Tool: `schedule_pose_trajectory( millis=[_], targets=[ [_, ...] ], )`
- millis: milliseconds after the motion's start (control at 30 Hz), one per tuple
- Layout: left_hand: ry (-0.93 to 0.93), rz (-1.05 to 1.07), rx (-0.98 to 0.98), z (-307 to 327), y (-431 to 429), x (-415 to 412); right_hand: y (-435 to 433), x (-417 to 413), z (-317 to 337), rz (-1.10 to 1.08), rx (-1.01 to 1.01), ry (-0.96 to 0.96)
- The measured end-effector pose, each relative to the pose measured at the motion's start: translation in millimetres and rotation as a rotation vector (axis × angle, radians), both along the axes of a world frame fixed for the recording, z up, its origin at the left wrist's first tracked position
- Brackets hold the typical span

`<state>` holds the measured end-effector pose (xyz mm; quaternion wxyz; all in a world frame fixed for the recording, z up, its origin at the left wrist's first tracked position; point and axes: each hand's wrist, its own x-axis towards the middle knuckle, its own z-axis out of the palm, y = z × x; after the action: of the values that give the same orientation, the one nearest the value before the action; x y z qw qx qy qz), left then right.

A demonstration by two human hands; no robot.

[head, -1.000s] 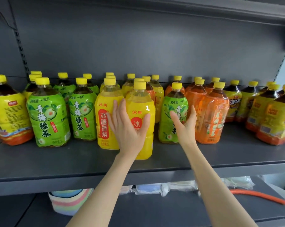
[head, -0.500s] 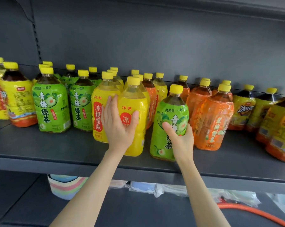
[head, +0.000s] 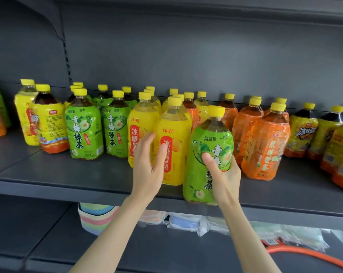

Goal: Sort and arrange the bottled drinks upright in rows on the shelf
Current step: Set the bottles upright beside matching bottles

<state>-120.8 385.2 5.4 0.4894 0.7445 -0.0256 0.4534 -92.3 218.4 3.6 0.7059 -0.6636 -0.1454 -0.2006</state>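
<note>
Right hand point(head: 225, 179) wrapped round green plum tea bottle point(head: 198, 174), upright, base over shelf point(head: 68, 187) front lip. Left hand point(head: 149, 168) fingers loose, holding nothing, in front of yellow pear drink bottle point(head: 174, 138). Orange bottle point(head: 265, 146) just right of right hand.

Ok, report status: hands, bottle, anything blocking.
Left hand open, by front yellow bottle. Right hand grips green tea bottle at shelf edge. Yellow bottles stand between it and the green row.
</note>
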Motion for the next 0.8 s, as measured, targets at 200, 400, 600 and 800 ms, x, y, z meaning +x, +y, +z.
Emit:
schedule_pose_trajectory(
  millis=[200,400,600,800],
  targets=[
    [-0.004,-0.275,-0.134,2.3,16.8,-45.6,40.0,-38.8,8.9,0.122,0.057,-0.031],
    [0.043,-0.452,-0.182,2.6,82.6,-80.7,134.2,-71.2,17.0,0.248,0.065,-0.051],
    [0.052,-0.323,-0.087,-6.3,202.6,-124.7,257.9,-112.7,9.8,0.367,0.116,0.091],
    [0.064,-0.234,-0.045,-9.0,309.7,-155.8,364.3,-144.2,7.7,0.383,0.116,0.121]
  ],
)
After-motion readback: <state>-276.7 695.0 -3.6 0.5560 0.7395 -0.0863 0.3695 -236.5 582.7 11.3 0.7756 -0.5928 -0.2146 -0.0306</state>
